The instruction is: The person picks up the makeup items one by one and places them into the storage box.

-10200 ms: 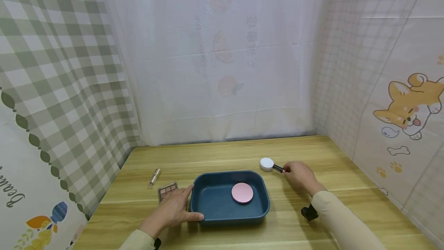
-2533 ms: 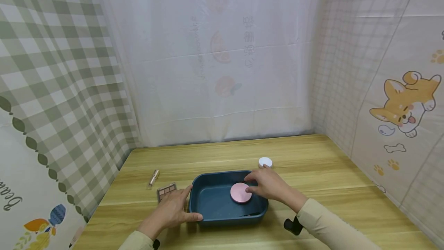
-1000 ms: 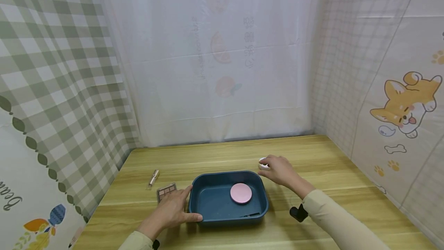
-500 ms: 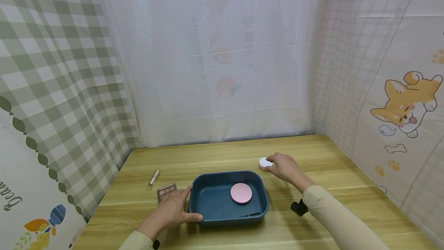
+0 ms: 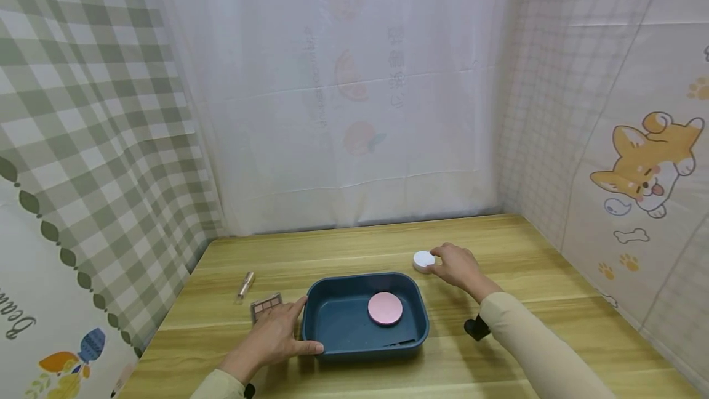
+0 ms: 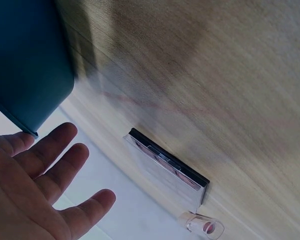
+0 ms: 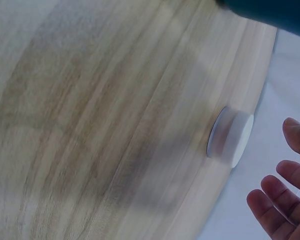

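Note:
My left hand [image 5: 274,332] lies at the left corner of a dark blue plastic tray [image 5: 365,351], fingers extended, thumb on the near rim and index finger at the side. In the left wrist view the fingers are straight, with one tip at the tray's rim. Inside the tray lie a round pink compact [image 5: 384,308] and a slim black stick [image 5: 400,343]. My right hand [image 5: 458,266] is over the table beyond the tray's right side, fingers beside a round white-lidded jar [image 5: 423,261]. In the right wrist view the fingers [image 7: 262,205] are spread and apart from the jar.
Left of the tray lies an eyeshadow palette [image 5: 266,305], partly behind my left hand. Farther left is a lipstick [image 5: 245,286] with a clear cap. The wooden table [image 5: 332,254] is bounded by a white curtain behind and patterned sheets at both sides.
Earlier my right hand held the black stick beside the jar; now it lies in the tray. The right hand went over the tray, returned to the jar, then drew slightly right. The left hand stays put.

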`<control>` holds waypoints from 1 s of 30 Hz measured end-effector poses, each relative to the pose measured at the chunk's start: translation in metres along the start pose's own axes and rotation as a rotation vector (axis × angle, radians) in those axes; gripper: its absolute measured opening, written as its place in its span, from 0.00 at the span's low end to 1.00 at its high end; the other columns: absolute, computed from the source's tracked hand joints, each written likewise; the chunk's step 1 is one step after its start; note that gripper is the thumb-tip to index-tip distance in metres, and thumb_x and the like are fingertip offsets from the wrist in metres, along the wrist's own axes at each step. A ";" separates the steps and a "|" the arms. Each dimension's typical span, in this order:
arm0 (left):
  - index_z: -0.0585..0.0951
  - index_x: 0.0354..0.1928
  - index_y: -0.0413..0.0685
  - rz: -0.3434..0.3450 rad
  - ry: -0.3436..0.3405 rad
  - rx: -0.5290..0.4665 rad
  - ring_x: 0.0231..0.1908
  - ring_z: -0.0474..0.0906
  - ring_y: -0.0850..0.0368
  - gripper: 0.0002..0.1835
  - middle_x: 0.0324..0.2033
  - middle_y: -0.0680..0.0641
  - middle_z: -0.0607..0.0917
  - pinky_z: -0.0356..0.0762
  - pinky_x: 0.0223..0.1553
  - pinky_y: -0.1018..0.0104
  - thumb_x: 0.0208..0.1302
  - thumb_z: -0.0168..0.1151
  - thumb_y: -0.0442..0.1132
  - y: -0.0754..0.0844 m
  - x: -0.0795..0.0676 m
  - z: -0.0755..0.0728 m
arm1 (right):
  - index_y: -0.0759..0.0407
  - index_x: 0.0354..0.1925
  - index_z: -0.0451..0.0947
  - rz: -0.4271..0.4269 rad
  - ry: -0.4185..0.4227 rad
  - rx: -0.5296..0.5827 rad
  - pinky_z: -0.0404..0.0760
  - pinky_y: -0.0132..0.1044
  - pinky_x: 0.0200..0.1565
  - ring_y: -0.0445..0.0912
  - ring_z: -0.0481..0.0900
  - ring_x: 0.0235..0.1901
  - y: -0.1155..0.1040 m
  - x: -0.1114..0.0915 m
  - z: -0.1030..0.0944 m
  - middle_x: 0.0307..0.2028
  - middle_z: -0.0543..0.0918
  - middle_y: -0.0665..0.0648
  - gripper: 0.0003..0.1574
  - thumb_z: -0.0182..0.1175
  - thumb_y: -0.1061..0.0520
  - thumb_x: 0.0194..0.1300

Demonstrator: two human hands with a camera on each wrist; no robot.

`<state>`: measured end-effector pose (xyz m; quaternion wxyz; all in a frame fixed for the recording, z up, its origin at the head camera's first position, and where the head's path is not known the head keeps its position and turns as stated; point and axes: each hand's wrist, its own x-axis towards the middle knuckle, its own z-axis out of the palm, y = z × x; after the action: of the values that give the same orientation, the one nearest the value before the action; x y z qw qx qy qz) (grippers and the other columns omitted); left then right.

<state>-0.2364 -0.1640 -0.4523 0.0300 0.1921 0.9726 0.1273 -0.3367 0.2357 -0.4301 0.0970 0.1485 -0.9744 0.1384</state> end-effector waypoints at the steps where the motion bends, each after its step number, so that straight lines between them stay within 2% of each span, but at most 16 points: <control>1: 0.59 0.67 0.44 -0.001 -0.002 -0.003 0.55 0.66 0.40 0.57 0.55 0.40 0.72 0.61 0.51 0.40 0.39 0.52 0.77 0.000 0.000 0.000 | 0.64 0.48 0.77 0.007 -0.001 -0.003 0.68 0.56 0.43 0.58 0.75 0.44 0.001 0.001 0.000 0.42 0.79 0.63 0.28 0.63 0.47 0.54; 14: 0.59 0.67 0.43 -0.002 -0.002 -0.003 0.55 0.65 0.39 0.58 0.56 0.39 0.71 0.61 0.51 0.40 0.40 0.53 0.77 -0.001 0.001 0.000 | 0.66 0.50 0.75 0.051 -0.027 -0.034 0.68 0.58 0.42 0.59 0.74 0.45 0.012 0.006 0.003 0.43 0.78 0.66 0.32 0.63 0.45 0.54; 30: 0.60 0.66 0.44 -0.003 0.009 0.020 0.55 0.66 0.40 0.58 0.55 0.40 0.72 0.62 0.51 0.41 0.38 0.51 0.79 0.003 -0.001 0.000 | 0.68 0.53 0.72 0.145 -0.074 0.013 0.66 0.60 0.45 0.63 0.70 0.48 0.015 0.012 0.015 0.47 0.74 0.69 0.42 0.63 0.37 0.51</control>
<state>-0.2345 -0.1621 -0.4519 0.0241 0.1904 0.9743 0.1183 -0.3551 0.2415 -0.4450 0.0496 0.0831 -0.9846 0.1457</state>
